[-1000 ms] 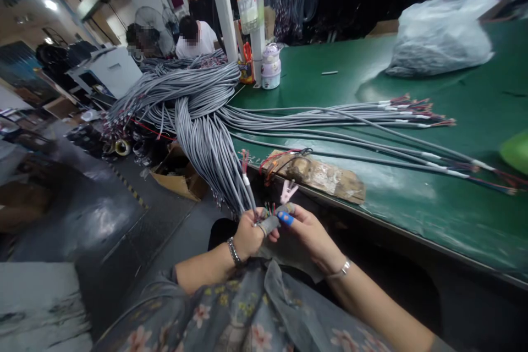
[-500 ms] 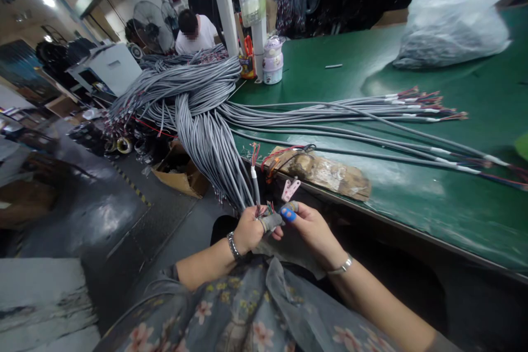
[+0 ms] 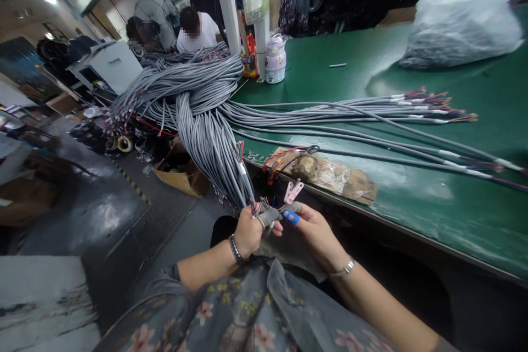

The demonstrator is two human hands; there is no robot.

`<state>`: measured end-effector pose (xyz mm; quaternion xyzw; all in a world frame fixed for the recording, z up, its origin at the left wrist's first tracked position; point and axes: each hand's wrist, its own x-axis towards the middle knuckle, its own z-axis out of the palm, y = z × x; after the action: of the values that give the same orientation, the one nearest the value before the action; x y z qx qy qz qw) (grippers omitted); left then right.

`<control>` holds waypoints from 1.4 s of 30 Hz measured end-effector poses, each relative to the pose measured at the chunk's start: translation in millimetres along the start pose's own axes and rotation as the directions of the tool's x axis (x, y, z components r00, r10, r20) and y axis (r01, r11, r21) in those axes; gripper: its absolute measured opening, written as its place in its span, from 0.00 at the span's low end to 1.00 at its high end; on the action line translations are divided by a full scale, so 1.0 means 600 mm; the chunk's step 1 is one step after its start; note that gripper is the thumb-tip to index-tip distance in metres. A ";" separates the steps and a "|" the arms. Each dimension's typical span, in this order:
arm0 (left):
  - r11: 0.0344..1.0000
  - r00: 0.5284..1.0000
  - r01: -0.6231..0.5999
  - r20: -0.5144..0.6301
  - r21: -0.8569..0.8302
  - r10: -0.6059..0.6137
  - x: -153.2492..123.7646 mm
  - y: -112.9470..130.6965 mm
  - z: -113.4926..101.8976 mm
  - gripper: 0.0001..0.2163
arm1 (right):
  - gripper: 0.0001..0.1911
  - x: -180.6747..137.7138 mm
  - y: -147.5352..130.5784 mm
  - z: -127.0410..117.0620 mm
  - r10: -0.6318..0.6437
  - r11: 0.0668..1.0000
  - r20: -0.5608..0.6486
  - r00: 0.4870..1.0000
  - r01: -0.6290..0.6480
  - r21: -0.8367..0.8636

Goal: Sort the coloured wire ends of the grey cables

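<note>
My left hand is closed round the end of a grey cable whose coloured wire tips stick up between both hands. My right hand, with a blue fingertip cover, pinches at those same wire tips beside a small pink tool. Both hands sit just below the edge of the green table, at the foot of a thick bundle of grey cables that hangs off it. One cable end with red wires stands up from the bundle above my left hand.
More grey cables fan across the table to the right. A worn brown board lies at the table edge. A large plastic bag sits far right, a white post and jars behind. Two people work far off; a cardboard box lies on the floor.
The raised cable end with red wires has dropped leftward into the bundle. My hands stay together on the wire tips, shifted slightly up.
</note>
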<state>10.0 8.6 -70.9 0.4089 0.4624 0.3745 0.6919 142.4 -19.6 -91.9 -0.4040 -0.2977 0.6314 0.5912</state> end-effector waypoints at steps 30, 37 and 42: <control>1.000 0.999 0.024 0.042 -0.007 -0.023 0.004 0.027 0.034 0.20 | 0.25 0.059 -0.010 -0.008 0.041 0.977 0.090 0.995 -0.059 0.207; 0.998 0.998 0.031 0.062 0.049 -0.034 0.010 0.017 0.033 0.20 | 0.25 0.061 0.000 -0.009 0.046 0.970 0.095 0.994 -0.067 0.234; 0.999 0.996 0.018 0.088 0.040 -0.021 0.003 0.014 0.025 0.20 | 0.28 0.050 -0.009 -0.008 0.073 0.966 0.126 0.989 -0.101 0.239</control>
<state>23.4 10.0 -60.2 0.4340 0.4424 0.3401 0.7072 150.2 10.3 -94.6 -0.3033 -0.2334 0.7111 0.5898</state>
